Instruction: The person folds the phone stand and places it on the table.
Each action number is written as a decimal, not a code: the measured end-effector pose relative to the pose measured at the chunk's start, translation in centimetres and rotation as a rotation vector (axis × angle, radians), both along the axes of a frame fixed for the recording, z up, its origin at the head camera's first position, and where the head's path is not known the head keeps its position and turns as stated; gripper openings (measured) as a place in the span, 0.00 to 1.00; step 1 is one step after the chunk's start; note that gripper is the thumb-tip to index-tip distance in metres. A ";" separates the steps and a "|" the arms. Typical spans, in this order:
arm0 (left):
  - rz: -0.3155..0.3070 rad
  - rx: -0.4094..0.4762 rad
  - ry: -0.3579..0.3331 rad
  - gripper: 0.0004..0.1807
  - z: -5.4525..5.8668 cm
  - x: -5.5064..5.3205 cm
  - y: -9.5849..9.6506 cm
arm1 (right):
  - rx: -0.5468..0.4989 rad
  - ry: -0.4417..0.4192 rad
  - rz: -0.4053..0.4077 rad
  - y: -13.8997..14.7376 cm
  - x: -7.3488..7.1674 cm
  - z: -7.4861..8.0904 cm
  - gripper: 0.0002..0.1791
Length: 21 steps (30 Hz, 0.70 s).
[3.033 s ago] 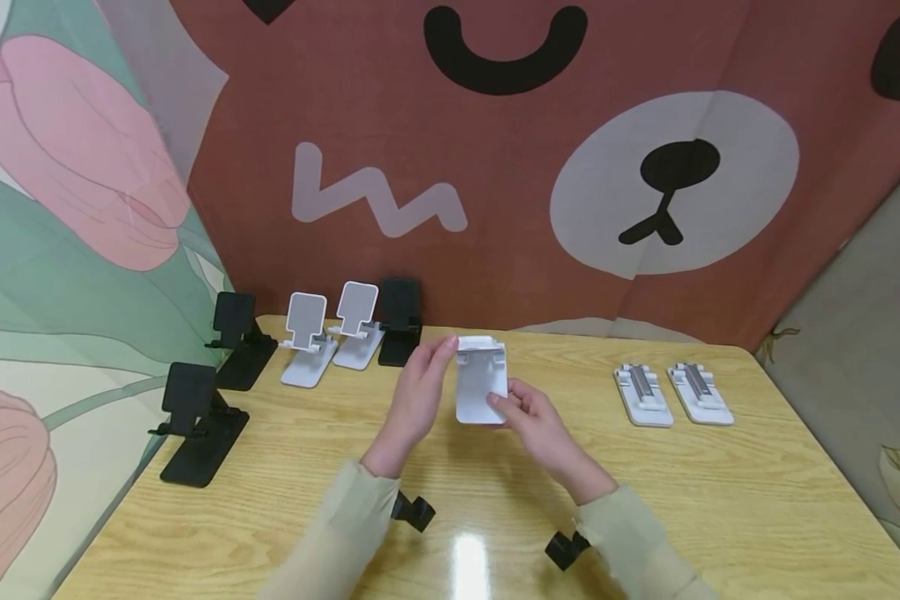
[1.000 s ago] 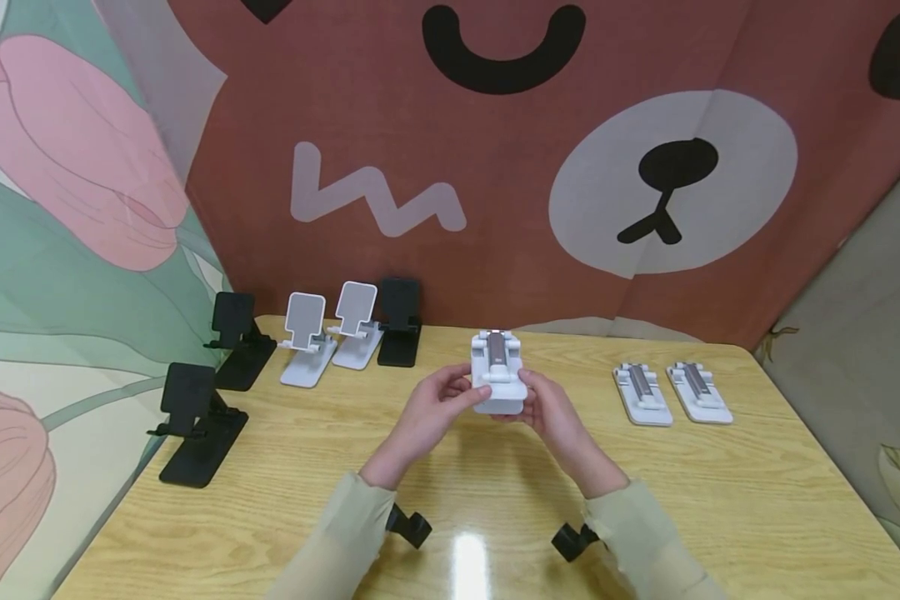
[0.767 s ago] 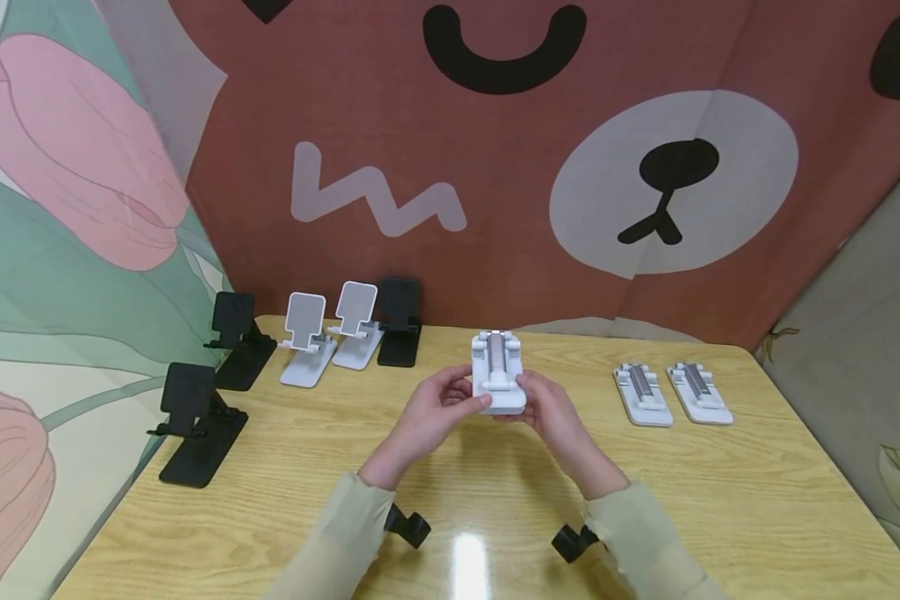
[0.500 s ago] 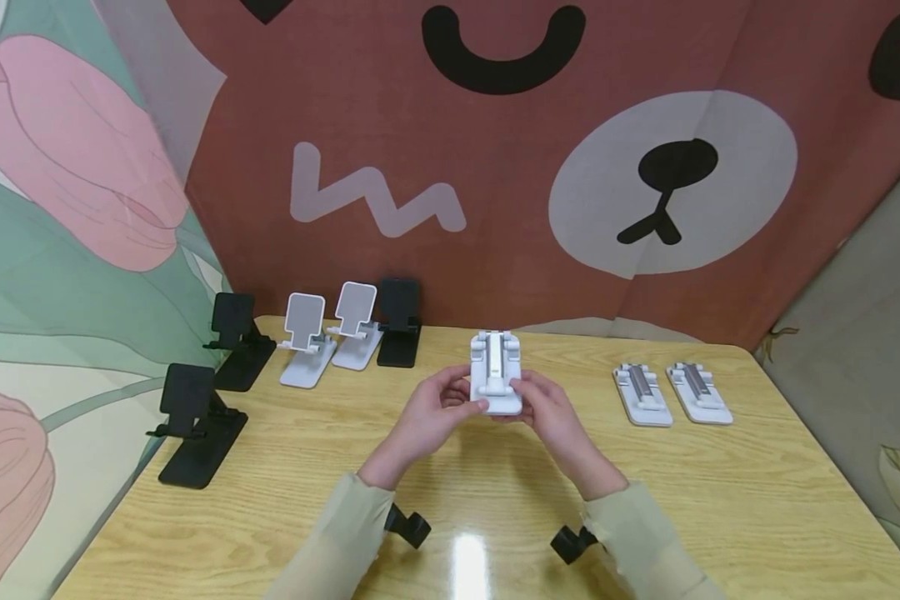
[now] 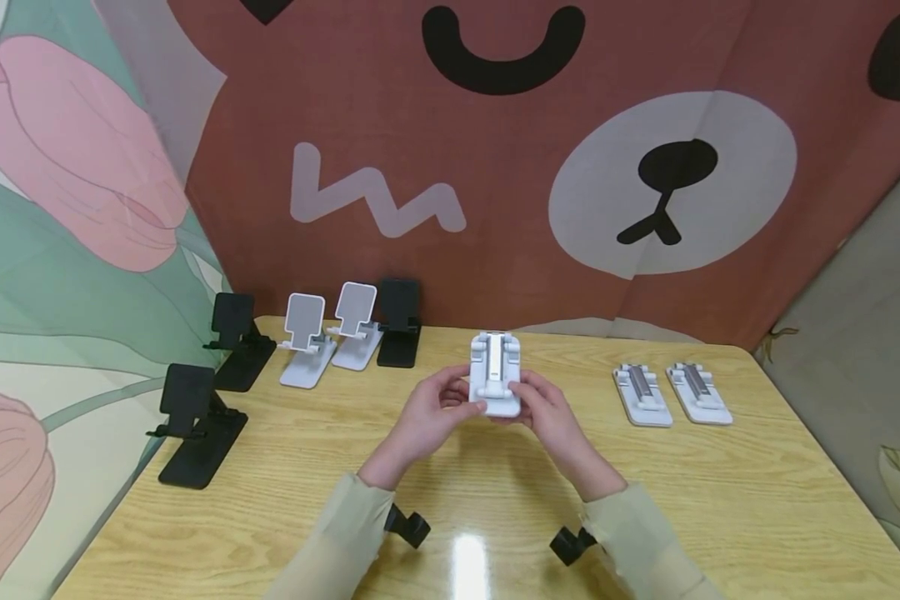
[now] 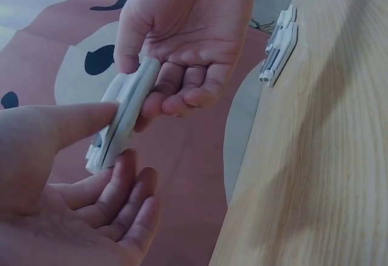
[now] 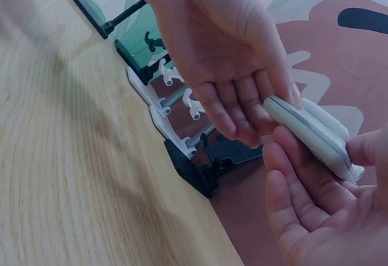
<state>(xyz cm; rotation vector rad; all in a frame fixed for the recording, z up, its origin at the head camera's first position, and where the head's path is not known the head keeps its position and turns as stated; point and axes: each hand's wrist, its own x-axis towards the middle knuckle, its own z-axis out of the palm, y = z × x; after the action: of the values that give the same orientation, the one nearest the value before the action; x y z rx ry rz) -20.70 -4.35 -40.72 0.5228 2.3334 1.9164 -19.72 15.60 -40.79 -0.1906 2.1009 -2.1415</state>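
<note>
A white phone stand (image 5: 494, 375), folded flat, is held above the middle of the table by both hands. The left hand (image 5: 433, 413) pinches its left lower edge, thumb on top and fingers underneath. From the right, the right hand (image 5: 553, 421) grips the opposite edge with its thumb on the stand's face. In the left wrist view the folded stand (image 6: 124, 111) shows edge-on between thumbs and fingers. The right wrist view also shows the thin closed stand (image 7: 312, 134) between both hands. Its underside is partly hidden by fingers.
Two folded white phone stands (image 5: 643, 395) lie at the right of the wooden table (image 5: 720, 508). Unfolded white stands (image 5: 305, 333) stand at the back left, along with several unfolded black stands (image 5: 204, 425). A printed cloth (image 5: 495, 208) hangs behind the table.
Three seconds ago the stand was turned with its plain white side showing; now its hinged side faces up and it is folded flat. The right thumb has moved slightly inward onto it.
</note>
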 end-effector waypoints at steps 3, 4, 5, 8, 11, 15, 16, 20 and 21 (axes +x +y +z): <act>0.019 -0.010 -0.012 0.29 0.0 0.1 -0.2 | -0.014 -0.001 -0.006 0.1 0.0 0.1 0.23; 0.026 -0.010 -0.012 0.29 0.0 0.1 -0.2 | -0.016 -0.001 -0.011 0.1 0.0 0.1 0.23; 0.032 -0.004 -0.008 0.29 0.0 0.0 -0.3 | -0.019 0.001 -0.014 0.1 0.1 0.1 0.23; 0.058 0.001 0.002 0.28 0.2 0.0 -0.5 | -0.020 -0.004 -0.022 0.2 0.0 0.1 0.23; 0.081 -0.001 0.035 0.25 0.3 -0.2 -0.8 | -0.023 -0.011 -0.023 0.3 -0.1 0.0 0.23; 0.112 0.009 0.051 0.23 0.6 -0.4 -1.4 | -0.021 -0.018 -0.032 0.4 -0.2 -0.1 0.23; 0.118 0.019 0.052 0.23 0.7 -0.5 -1.6 | -0.021 -0.018 -0.035 0.4 -0.2 -0.1 0.23; 0.155 0.026 0.070 0.21 1.3 -0.6 -2.6 | -0.015 -0.019 -0.047 0.6 -0.4 -0.2 0.23; 0.166 0.028 0.074 0.20 1.5 -0.6 -2.9 | -0.011 -0.018 -0.048 0.6 -0.4 -0.2 0.23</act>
<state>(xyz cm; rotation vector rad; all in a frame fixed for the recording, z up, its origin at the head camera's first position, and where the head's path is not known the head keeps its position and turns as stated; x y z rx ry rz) -21.34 -7.30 -39.20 0.4216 2.4705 2.0360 -20.14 16.19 -41.00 -0.1228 2.1044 -2.1736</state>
